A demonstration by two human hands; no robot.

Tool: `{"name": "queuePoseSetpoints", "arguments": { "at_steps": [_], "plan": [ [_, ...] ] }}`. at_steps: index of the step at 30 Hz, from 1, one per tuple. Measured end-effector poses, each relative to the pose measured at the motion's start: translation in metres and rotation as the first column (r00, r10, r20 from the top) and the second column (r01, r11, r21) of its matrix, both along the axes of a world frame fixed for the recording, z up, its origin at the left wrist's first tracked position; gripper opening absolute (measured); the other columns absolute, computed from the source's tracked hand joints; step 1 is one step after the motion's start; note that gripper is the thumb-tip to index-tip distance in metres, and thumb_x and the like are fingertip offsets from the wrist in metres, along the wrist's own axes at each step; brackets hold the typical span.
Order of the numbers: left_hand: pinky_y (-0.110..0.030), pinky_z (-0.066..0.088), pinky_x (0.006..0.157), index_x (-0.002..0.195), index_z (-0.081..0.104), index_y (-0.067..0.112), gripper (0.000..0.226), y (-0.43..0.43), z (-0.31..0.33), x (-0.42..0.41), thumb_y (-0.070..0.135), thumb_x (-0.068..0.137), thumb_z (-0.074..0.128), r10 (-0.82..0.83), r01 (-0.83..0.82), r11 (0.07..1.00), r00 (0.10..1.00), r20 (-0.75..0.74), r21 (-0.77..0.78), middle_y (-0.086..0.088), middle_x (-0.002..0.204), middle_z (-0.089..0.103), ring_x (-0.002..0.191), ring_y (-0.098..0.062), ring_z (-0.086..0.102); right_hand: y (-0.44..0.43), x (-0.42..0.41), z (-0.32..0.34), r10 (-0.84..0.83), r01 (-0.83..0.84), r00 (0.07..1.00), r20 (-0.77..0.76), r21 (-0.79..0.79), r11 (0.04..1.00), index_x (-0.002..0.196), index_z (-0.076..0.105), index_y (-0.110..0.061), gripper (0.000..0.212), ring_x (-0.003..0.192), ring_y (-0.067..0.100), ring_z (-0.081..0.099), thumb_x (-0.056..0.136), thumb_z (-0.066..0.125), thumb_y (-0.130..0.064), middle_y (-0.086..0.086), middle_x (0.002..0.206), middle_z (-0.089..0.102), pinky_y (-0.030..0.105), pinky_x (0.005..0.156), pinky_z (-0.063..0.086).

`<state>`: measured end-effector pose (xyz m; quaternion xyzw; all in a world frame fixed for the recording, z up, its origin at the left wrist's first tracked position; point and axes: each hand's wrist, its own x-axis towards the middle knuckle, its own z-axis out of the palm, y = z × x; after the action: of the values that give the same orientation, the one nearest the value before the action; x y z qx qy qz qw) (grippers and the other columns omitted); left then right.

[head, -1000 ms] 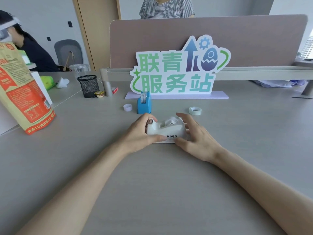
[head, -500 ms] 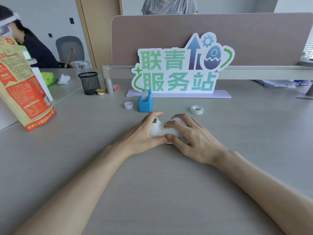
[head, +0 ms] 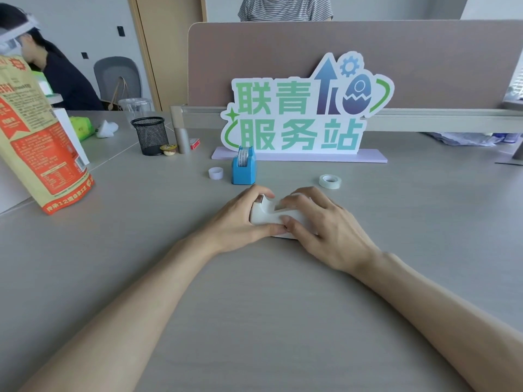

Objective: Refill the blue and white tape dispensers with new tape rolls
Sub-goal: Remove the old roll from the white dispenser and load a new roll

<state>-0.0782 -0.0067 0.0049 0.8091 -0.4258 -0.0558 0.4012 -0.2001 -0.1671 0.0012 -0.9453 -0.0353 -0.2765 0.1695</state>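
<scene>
White dispenser [head: 267, 215] half under fingers [head: 300, 200]

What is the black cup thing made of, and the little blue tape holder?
The black cylindrical pen cup looks like metal wire mesh: you can see through its fine grid of holes, though coated plastic is possible. The small blue tape dispenser looks like moulded plastic, with a smooth, even, slightly matte colour and crisp edges.

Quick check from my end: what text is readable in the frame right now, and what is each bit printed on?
"联青" over "服务站": the cut-out desk sign.
"12" within a line of white characters, the rest blurred: bottom edge of the orange bag.
Fine print on the bag's panel: too small to read.
White tape dispenser: any label is hidden by the left hand and right hand.
Blue tape dispenser: no text visible.
</scene>
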Motion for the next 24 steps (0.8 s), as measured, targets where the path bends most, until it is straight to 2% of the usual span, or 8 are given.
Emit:
{"name": "queuePoseSetpoints", "arguments": {
  "at_steps": [3,5,7,10,12,15,18,24],
  "plan": [
    [-0.007,0.035,0.082,0.116,0.047,0.033,0.054,0.000,0.001,-0.001,0.043,0.073,0.078,0.005,-0.005,1.000,1.000,-0.003,0.010,0.018,0.112,0.050,0.108,-0.001,0.044,-0.005,0.001,-0.001,-0.008,-0.017,0.994,0.113,0.218,0.976,0.114,0.062,-0.022,0.021,0.083,0.011,0.061,0.098,0.049,-0.024,-0.008,0.107,0.065,0.031,0.075,0.050],
    [-0.009,0.036,0.082,0.115,0.047,0.034,0.054,0.001,0.000,-0.001,0.043,0.072,0.078,0.011,-0.011,1.000,1.000,-0.004,0.009,0.016,0.112,0.050,0.107,-0.003,0.045,-0.007,0.004,-0.001,-0.045,-0.010,0.986,0.160,0.324,0.946,0.106,0.068,-0.018,0.017,0.087,0.015,0.066,0.096,0.053,-0.018,-0.004,0.098,0.072,0.032,0.079,0.051],
    [-0.012,0.037,0.083,0.114,0.047,0.036,0.053,0.000,0.000,0.000,0.045,0.072,0.078,0.012,-0.012,1.000,1.000,-0.003,0.007,0.013,0.115,0.051,0.107,-0.005,0.047,-0.006,0.005,0.000,-0.066,-0.013,0.983,0.173,0.418,0.908,0.098,0.072,-0.016,0.015,0.090,0.015,0.067,0.094,0.057,-0.014,-0.007,0.093,0.075,0.027,0.082,0.051],
    [-0.011,0.036,0.083,0.114,0.047,0.036,0.054,0.000,-0.001,0.001,0.045,0.072,0.078,0.007,-0.007,1.000,1.000,-0.002,0.009,0.011,0.118,0.051,0.109,-0.004,0.046,-0.003,0.006,0.003,-0.082,-0.019,0.980,0.179,0.499,0.867,0.093,0.074,-0.018,0.016,0.094,0.011,0.066,0.094,0.059,-0.014,-0.016,0.091,0.075,0.017,0.085,0.047],
    [-0.010,0.035,0.084,0.115,0.047,0.036,0.054,0.000,0.000,0.000,0.045,0.072,0.077,0.008,-0.008,1.000,1.000,-0.009,0.012,0.012,0.117,0.049,0.109,-0.004,0.045,-0.002,0.006,0.004,-0.084,-0.023,0.984,0.159,0.574,0.819,0.094,0.074,-0.019,0.015,0.090,0.007,0.067,0.094,0.060,-0.017,-0.017,0.088,0.075,0.022,0.086,0.049],
    [-0.007,0.033,0.083,0.117,0.046,0.035,0.055,0.001,0.000,0.000,0.045,0.073,0.077,0.012,-0.012,1.000,1.000,0.006,0.022,0.013,0.117,0.048,0.111,-0.003,0.044,-0.003,0.006,0.007,-0.122,-0.018,0.977,0.173,0.642,0.767,0.093,0.072,-0.029,0.014,0.080,0.001,0.065,0.094,0.062,-0.020,-0.029,0.084,0.071,0.020,0.077,0.048],
    [-0.006,0.032,0.082,0.121,0.046,0.036,0.058,0.000,0.000,0.000,0.045,0.073,0.077,0.025,-0.026,1.000,1.000,0.007,0.014,0.012,0.120,0.048,0.114,-0.002,0.043,-0.002,0.003,0.013,-0.186,-0.033,0.950,0.252,0.670,0.741,0.090,0.071,-0.034,0.016,0.087,0.000,0.064,0.094,0.062,-0.022,-0.028,0.089,0.071,0.013,0.074,0.044],
    [-0.020,0.030,0.093,0.136,0.039,0.037,0.072,-0.004,-0.001,0.008,0.039,0.075,0.077,0.068,-0.075,0.996,0.991,-0.119,-0.052,0.010,0.129,0.042,0.121,-0.001,0.038,0.007,0.000,0.012,-0.199,-0.064,0.945,0.258,0.746,0.663,0.090,0.070,-0.033,0.012,0.092,0.010,0.068,0.091,0.067,-0.022,-0.015,0.087,0.075,0.035,0.081,0.050]
  ]
}}
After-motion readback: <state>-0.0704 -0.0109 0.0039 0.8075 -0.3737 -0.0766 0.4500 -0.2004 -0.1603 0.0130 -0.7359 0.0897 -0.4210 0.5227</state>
